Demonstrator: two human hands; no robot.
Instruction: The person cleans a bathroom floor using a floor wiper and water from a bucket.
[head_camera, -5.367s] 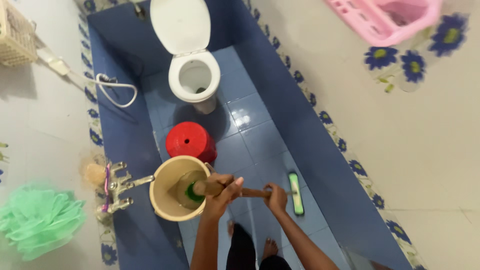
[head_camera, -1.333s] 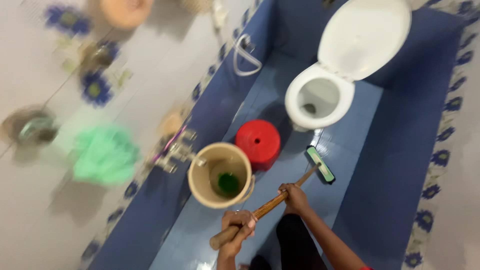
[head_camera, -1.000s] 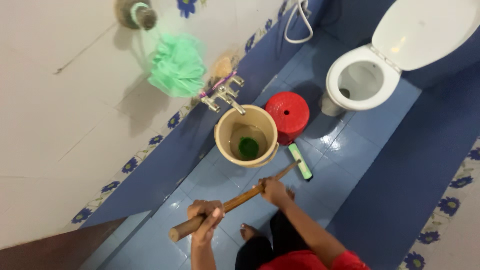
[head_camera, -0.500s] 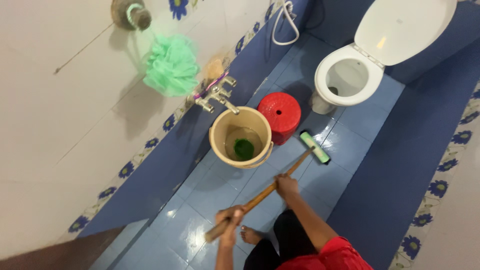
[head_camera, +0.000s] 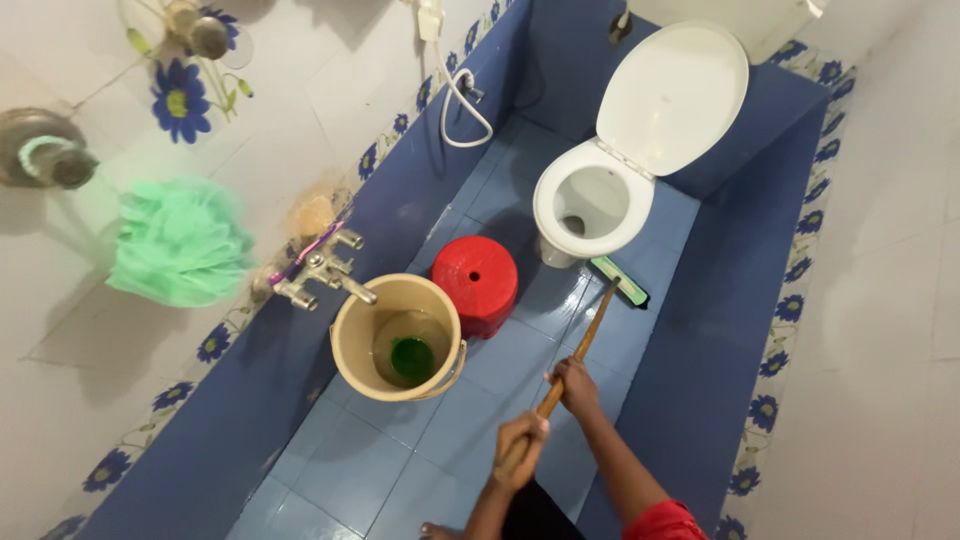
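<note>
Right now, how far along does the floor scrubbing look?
Partly done: the blue floor tiles near the bucket shine wet. In hand: both hands, left hand and right hand, grip the wooden handle, the brush head beside the toilet. Around the toilet base and under the red stool look left.

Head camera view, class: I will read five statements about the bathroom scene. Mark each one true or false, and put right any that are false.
1. Both hands grip the wooden handle of the floor brush. True: the left hand is lower on it, the right hand higher.
2. The toilet has its lid shut. False: the lid is raised and the bowl is open.
3. The red stool stands between the bucket and the toilet. True.
4. The bucket is blue. False: it is beige, with a green thing inside.
5. The brush head rests inside the bucket. False: it lies on the floor tiles beside the toilet base.
</note>
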